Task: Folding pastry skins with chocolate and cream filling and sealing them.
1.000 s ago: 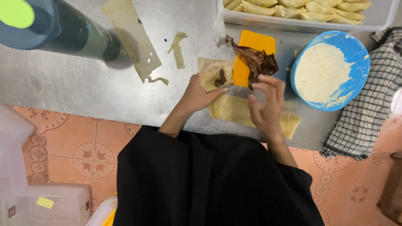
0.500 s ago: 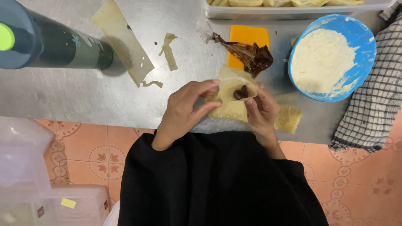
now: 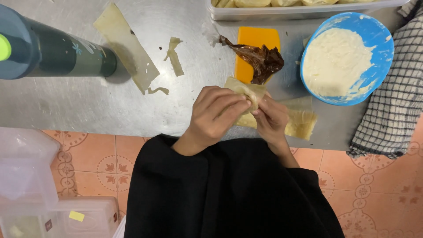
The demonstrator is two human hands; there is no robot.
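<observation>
The left hand point(image 3: 218, 115) and the right hand point(image 3: 269, 120) meet at the near edge of the tabletop point(image 3: 79, 103), both closed narrowly around one pale pastry wrapper point(image 3: 246, 91); the fingers curl over it and pinch its top into a soft bunch, so whatever sits inside is hidden. By the look of it the wrapper is already loaded and the folding is under way but not finished, since loose corners still stick out above the knuckles.

Just beneath the wrapper, partly under the right hand, lies a small stack of flat wrappers point(image 3: 302, 121), thin, matte and cream-coloured with limp square edges; those appear unused. Just beyond the wrapper sits a crumpled clear bag of dark brown filling point(image 3: 260, 59), glossy and sticky-looking, resting on an orange rectangular scraper point(image 3: 251, 39). To the right of the wrapper stands a round blue bowl point(image 3: 379, 37) holding a thick white paste with smears up its wall; further right hangs a black-and-white checked cloth point(image 3: 396, 105). Beyond the bag, a metal tray point(image 3: 264, 13) holds pale rolled pieces, seemingly finished ones. Well to the left of the wrapper lie a long dough strip point(image 3: 125, 46) and a few torn scraps point(image 3: 174, 55), then a dark green bottle point(image 3: 53, 50) lying across the brushed steel.
</observation>
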